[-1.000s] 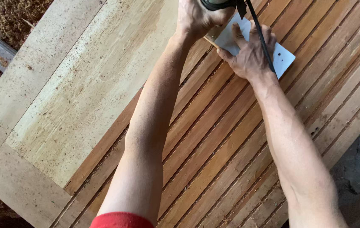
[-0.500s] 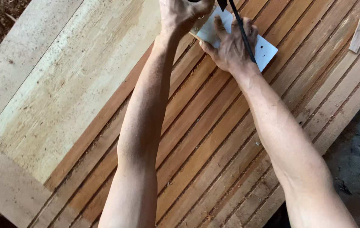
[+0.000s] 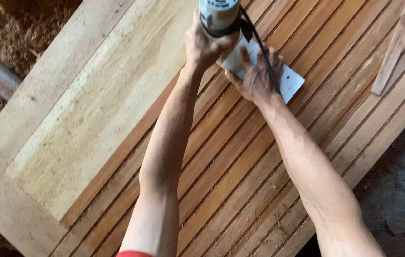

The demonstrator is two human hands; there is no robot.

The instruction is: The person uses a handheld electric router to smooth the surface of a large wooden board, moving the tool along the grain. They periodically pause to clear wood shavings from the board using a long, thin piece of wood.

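Left hand (image 3: 207, 45) wrapped tight round the router (image 3: 219, 16), right hand (image 3: 257, 76) pressed flat on its white base (image 3: 290, 81) just beside, over the slats (image 3: 240, 171); bit probably grooving, so keep the base flat, feed steady.

Single view only, worn on the head, looking steeply down along both forearms onto a slatted wooden panel (image 3: 240, 171) lying slantwise across the picture. Close in: panel filling most of the view, its pale plank edge (image 3: 83, 119) toward the left, bare ground at the right corner. No second view to compare.
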